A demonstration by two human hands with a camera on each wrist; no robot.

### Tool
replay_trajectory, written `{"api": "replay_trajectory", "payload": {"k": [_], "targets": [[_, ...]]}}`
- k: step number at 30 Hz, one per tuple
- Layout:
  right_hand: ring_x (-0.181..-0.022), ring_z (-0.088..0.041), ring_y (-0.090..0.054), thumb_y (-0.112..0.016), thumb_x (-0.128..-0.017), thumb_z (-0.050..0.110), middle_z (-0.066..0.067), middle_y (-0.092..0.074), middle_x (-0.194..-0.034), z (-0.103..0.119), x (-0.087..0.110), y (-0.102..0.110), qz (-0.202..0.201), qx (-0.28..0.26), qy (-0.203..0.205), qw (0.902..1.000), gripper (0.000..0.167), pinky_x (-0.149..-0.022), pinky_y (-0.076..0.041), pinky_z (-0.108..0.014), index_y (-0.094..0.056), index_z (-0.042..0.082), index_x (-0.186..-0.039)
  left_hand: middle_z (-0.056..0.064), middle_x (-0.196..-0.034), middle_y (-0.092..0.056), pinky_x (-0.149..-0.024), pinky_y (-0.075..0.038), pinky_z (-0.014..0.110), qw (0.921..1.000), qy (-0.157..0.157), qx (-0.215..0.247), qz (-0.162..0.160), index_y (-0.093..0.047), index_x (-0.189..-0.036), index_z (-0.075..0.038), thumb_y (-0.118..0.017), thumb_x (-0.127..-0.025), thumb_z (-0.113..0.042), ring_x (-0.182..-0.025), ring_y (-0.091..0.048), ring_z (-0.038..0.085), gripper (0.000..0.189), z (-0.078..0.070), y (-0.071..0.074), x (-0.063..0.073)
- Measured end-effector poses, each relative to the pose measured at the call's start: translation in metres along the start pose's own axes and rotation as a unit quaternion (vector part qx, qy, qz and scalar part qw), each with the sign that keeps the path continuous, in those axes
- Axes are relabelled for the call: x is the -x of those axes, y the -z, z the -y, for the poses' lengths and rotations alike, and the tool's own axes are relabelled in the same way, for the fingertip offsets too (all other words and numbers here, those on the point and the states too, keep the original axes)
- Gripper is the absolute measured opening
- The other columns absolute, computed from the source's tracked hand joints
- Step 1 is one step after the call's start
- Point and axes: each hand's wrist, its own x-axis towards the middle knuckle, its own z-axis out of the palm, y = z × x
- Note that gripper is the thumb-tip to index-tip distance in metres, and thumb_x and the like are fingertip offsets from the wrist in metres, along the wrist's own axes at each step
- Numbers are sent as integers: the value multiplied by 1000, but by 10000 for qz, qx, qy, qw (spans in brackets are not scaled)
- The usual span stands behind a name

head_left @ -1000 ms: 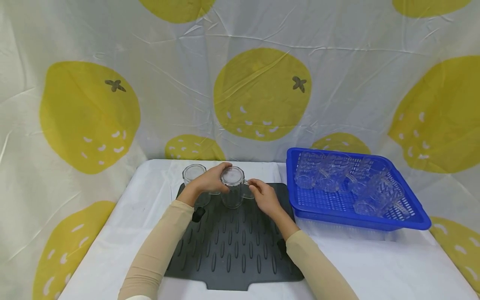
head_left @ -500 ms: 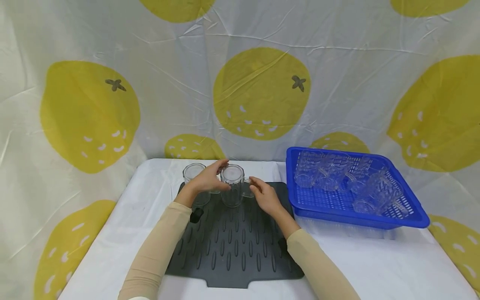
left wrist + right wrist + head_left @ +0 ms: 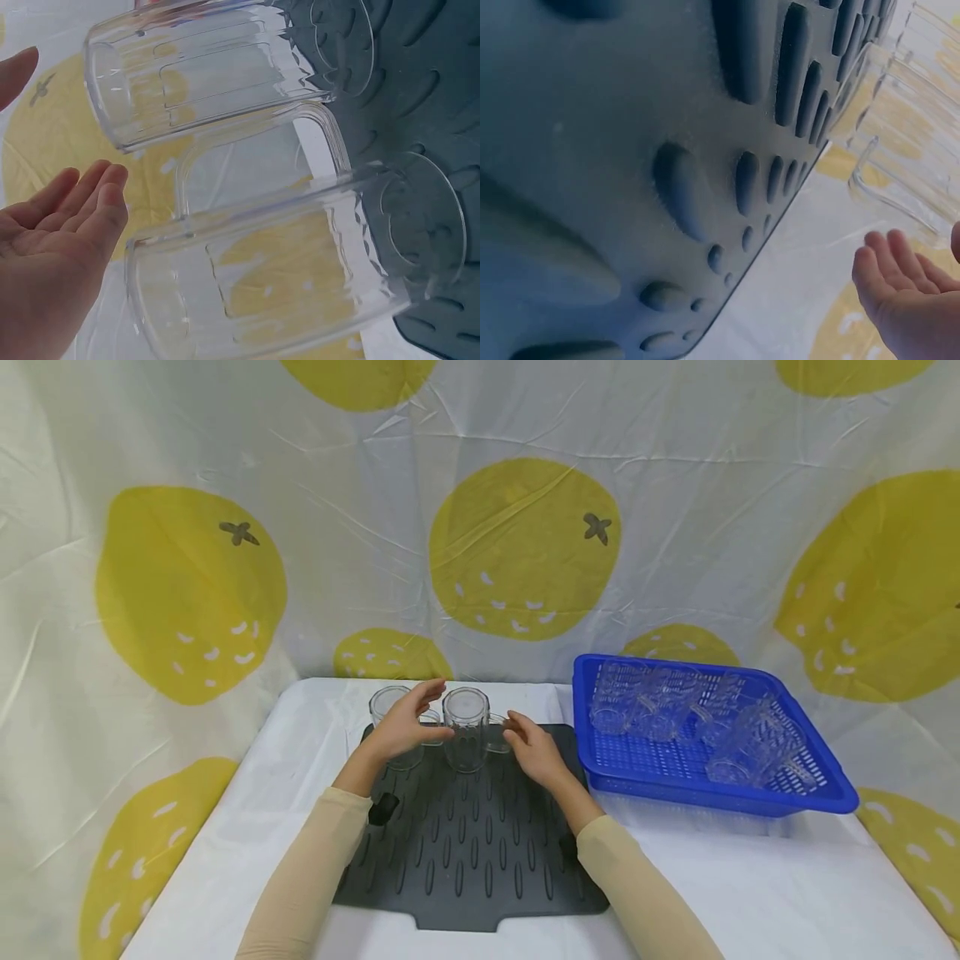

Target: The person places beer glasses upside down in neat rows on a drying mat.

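While the left glass mug and the right glass mug stand on the dark mat, the left hand and the right hand flank the latter, fingers loosely extended; the blue basket holds clear mugs, seemingly four.

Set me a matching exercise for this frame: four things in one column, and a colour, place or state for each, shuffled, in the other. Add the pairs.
Column one
1. Basket
2. Mat
3. Centre mug
4. Right hand

Column two
A. Holding nothing, fingers loosely bent
B. Dark, with raised ridges
C. Blue, with glass mugs lying inside
D. Clear glass, standing on the ridged surface

Pairs: 1-C, 2-B, 3-D, 4-A
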Motion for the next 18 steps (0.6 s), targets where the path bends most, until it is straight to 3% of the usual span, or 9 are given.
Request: {"api": "replay_trajectory", "payload": {"k": [10, 18], "targets": [[-131, -38, -44, -52, -101, 7, -25, -45, -141, 6, 13, 11, -564, -75, 107, 9983, 46, -107, -37, -47, -40, -5, -144, 20, -145, -44, -110, -30, 52, 9991, -350, -36, -252, -38, -146, 1, -75, -87, -11, -135, -40, 36, 71, 16, -3, 56], [-128, -38, -46, -51, -101, 5, -24, -43, -142, 18, 33, 32, -789, -169, 651, 9946, 46, -106, -37, -49, -39, -5, -144, 18, -139, -51, -106, -34, 54, 9995, 19, -136, -283, -47, -141, -3, -75, -87, -14, -129, -47, 36, 62, 32, -3, 109]]}}
